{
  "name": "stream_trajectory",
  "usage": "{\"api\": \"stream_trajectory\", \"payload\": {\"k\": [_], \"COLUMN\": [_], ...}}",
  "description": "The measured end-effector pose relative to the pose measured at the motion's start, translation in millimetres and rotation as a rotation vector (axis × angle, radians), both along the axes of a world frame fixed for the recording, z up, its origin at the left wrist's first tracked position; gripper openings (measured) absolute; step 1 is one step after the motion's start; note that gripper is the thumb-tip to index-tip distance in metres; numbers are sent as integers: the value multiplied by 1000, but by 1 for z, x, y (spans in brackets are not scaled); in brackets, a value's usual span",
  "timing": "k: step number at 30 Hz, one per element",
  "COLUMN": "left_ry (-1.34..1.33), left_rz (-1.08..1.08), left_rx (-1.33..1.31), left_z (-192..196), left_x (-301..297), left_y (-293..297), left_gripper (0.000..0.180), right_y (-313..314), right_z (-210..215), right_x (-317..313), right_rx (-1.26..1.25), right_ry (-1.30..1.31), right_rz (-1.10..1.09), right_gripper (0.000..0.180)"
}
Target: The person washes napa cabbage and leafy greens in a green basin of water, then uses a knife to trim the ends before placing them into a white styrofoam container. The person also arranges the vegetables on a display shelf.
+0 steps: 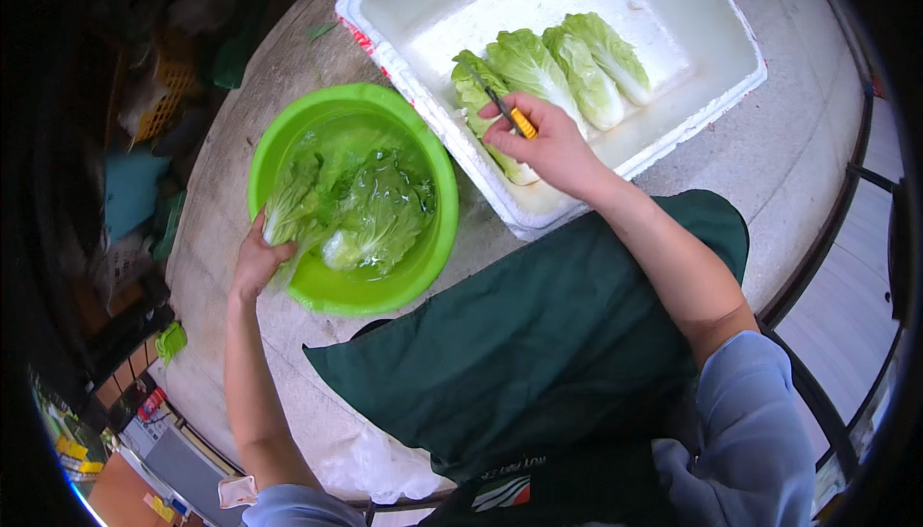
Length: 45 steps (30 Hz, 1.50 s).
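Note:
My left hand (258, 260) grips the pale base of a leafy lettuce head (286, 208) at the left rim of a lime-green basin (446, 224). Its leaves hang over the water. More lettuce (377, 224) lies in the water beside it. My right hand (550, 142) is closed around the yellow and black handle of a small knife (522, 123), whose dark blade points up and left. This hand is above a white foam box (716, 8), over the leftmost of several lettuce heads (586, 80) lying side by side inside.
Basin and box sit on a pale concrete floor (788, 142). A dark green apron (538, 335) spreads across my lap. A crumpled clear plastic bag (380, 464) lies near me. At far left are a yellow crate (165, 99) and dim clutter. A leaf scrap (322, 31) lies behind the basin.

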State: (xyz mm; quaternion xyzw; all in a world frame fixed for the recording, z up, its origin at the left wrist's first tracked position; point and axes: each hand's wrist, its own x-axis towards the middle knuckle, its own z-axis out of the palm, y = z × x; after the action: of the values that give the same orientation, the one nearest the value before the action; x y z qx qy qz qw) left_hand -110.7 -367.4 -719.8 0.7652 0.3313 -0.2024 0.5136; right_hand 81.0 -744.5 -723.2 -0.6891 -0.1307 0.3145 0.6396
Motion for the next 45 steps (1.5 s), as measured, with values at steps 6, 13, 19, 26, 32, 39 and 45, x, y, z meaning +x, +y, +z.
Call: {"api": "stream_trajectory", "payload": {"k": [6, 13, 19, 26, 32, 39, 45], "left_ry": [70, 177, 107, -245, -324, -482, 50], "left_rz": [-15, 3, 185, 291, 384, 234, -372], "left_rx": [135, 33, -207, -601, -602, -448, -254], "left_z": [6, 23, 72, 94, 27, -14, 23], "left_x": [5, 9, 35, 124, 191, 165, 166], "left_y": [-36, -25, -55, -139, -255, -289, -233], "left_gripper": [78, 77, 80, 56, 68, 80, 97], "right_y": [-7, -11, -27, -41, -40, -32, -42], "right_z": [14, 11, 7, 23, 15, -1, -45], "right_x": [13, 25, 45, 60, 62, 56, 53], "right_rx": [-25, 1, -7, 126, 139, -174, -712], "right_ry": [103, 46, -5, 192, 253, 147, -223], "right_rz": [-41, -72, -114, -88, -104, -80, 341], "right_gripper": [22, 21, 27, 30, 49, 66, 62]}}
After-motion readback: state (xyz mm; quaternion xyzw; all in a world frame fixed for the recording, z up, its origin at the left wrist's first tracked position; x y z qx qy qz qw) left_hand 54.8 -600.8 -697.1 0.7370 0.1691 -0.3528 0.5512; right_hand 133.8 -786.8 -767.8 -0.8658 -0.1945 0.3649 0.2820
